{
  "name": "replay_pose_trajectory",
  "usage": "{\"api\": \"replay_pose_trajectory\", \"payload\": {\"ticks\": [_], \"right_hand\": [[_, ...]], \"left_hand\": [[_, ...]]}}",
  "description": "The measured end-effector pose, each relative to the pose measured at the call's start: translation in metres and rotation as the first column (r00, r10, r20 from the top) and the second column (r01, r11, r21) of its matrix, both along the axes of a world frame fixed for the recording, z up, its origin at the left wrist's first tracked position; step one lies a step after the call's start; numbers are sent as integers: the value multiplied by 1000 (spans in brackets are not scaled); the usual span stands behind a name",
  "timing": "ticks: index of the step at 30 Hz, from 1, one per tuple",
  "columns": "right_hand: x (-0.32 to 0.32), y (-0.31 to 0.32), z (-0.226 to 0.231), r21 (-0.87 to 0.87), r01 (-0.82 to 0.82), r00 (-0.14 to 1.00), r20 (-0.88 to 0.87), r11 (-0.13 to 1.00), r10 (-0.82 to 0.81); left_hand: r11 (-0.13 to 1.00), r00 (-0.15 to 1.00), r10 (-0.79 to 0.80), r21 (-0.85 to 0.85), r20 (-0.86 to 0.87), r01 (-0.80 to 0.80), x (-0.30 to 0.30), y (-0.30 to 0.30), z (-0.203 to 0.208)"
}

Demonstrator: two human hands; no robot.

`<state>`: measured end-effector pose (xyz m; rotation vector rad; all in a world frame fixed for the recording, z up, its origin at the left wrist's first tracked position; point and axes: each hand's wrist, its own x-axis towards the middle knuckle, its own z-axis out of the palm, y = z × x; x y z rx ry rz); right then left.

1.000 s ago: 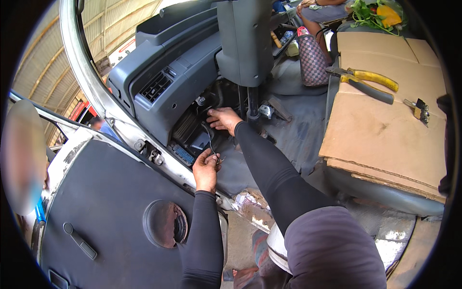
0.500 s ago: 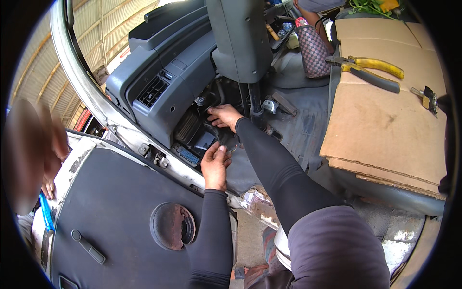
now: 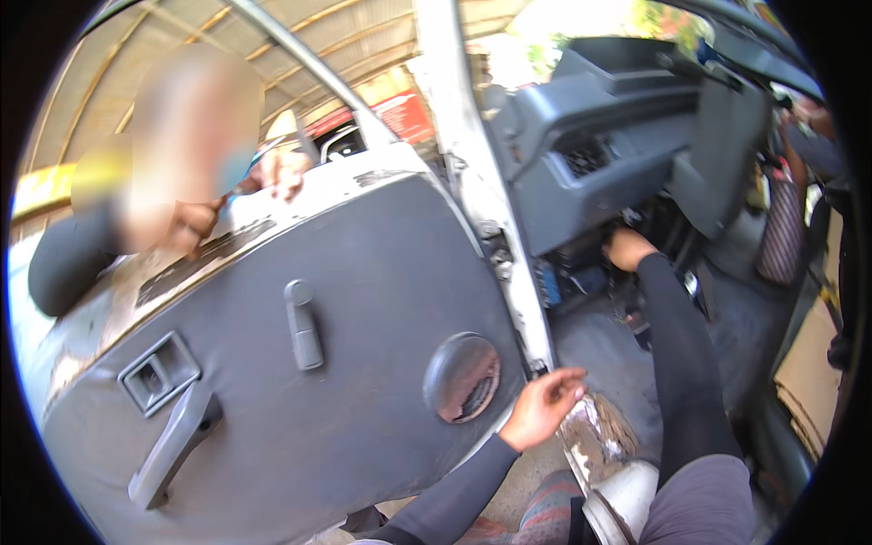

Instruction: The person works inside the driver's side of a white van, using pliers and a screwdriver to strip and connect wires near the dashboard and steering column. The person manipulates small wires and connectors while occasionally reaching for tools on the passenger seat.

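My right hand (image 3: 629,248) reaches under the grey dashboard (image 3: 604,113), close to dark wiring. Its fingers look curled, but their tips are hidden and I cannot make out what they hold. My left hand (image 3: 542,411) hovers over the rusty door sill (image 3: 598,440), near the round speaker cover (image 3: 461,377) on the opened door. Nothing shows in its loosely bent, parted fingers. Beneath the dashboard, a blue connector block (image 3: 547,282) sits beside the door frame.
The dark door panel (image 3: 391,245) carries a window crank (image 3: 304,331) and a pull handle (image 3: 173,450). A co-worker's hands rest at the door's top edge, beside something blue. A checkered bag (image 3: 781,232) and cardboard (image 3: 807,372) are on the right, near another person's arm.
The view has swung left, bringing more of the door and the co-worker in. My left hand has drawn back from under the dashboard to the sill; my right hand remains under it.
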<state>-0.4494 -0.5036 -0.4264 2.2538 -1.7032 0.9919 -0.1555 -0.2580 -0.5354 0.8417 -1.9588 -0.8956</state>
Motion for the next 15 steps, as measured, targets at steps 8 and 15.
{"api": "replay_pose_trajectory", "payload": {"ticks": [8, 15], "right_hand": [[113, 158, 90, 301, -27, 948, -296, 953, 120], [164, 245, 126, -118, -890, 367, 391, 441, 844]], "left_hand": [[912, 933, 352, 193, 82, -361, 162, 149, -59], [788, 863, 453, 352, 224, -505, 201, 251, -153]]}}
